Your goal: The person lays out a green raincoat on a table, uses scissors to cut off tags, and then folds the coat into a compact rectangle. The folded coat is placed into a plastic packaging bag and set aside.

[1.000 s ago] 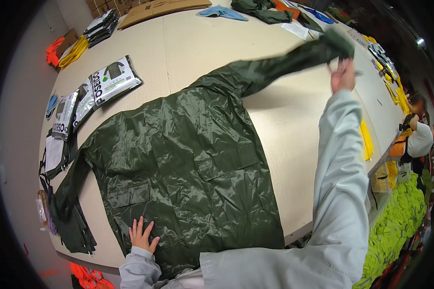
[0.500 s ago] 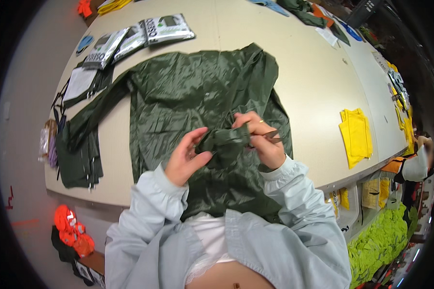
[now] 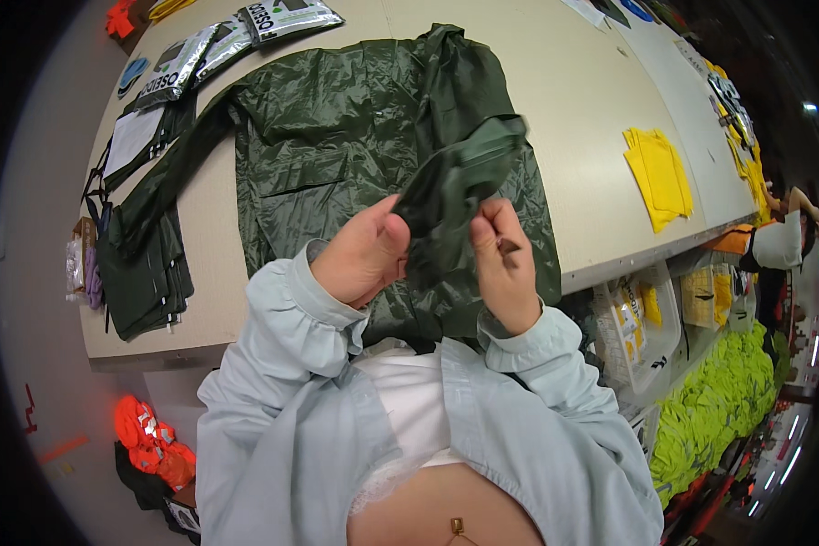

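A dark green rain jacket [image 3: 323, 136] lies spread on the table, one sleeve stretched out to the left. Between my hands, a bunched green part of it [image 3: 469, 168], apparently the end of the other sleeve, is raised and smeared by motion. My left hand [image 3: 364, 253] is closed on its left side, thumb on top. On its right side my right hand [image 3: 505, 268] pinches the lower edge. Short dark pointed tips [image 3: 510, 247], which look like thread snips, stick out from the right hand; their handles are hidden in it.
Silver-and-black packages [image 3: 177, 68] and folded dark green garments [image 3: 146, 287] lie on the left of the table [image 3: 591, 182]. A folded yellow garment [image 3: 657, 177] is at the right. Below the right edge are bins [image 3: 642, 332] and a lime-green heap [image 3: 714, 409]. Another person [image 3: 783, 246] is far right.
The green sleeve end has swung up and to the right between my hands. My left hand has turned and closed on it. The view has shifted, so the table sits higher.
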A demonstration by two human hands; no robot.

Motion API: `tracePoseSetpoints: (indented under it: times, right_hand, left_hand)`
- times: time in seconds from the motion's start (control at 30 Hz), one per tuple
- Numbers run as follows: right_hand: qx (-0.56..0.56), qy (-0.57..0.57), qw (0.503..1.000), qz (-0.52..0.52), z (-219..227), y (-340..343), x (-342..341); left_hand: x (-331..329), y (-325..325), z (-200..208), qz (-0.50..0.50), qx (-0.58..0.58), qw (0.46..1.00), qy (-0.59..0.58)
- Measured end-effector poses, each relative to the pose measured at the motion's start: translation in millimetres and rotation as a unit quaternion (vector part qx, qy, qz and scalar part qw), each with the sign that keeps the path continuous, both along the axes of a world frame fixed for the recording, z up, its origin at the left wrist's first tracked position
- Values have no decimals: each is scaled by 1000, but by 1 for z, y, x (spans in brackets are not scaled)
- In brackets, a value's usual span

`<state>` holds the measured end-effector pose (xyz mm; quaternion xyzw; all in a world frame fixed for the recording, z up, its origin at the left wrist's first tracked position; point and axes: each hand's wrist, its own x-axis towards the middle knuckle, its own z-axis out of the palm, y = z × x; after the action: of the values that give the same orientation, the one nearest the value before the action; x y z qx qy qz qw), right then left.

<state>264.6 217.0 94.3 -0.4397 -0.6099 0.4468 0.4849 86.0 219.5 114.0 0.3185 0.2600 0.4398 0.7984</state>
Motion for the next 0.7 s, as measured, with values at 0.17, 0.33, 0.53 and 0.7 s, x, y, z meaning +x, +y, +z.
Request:
tracePoseSetpoints:
  times: [0.17, 0.33, 0.53, 0.7]
  right_hand:
    - [-74, 254, 960, -98, 6, -6, 7]
    - [148, 144, 976, -63, 15, -24, 5]
    - [139, -159, 968, -137, 27, -23, -20]
    - [124, -167, 957, -202, 35, -19, -7]
  left_hand:
    - [-9, -4, 0, 132, 30, 987, 81]
    - [-9, -2, 2, 191, 219, 923, 255]
    - [-21, -5, 5, 133, 244, 898, 341]
    - [-41, 19, -8, 114, 177, 947, 244]
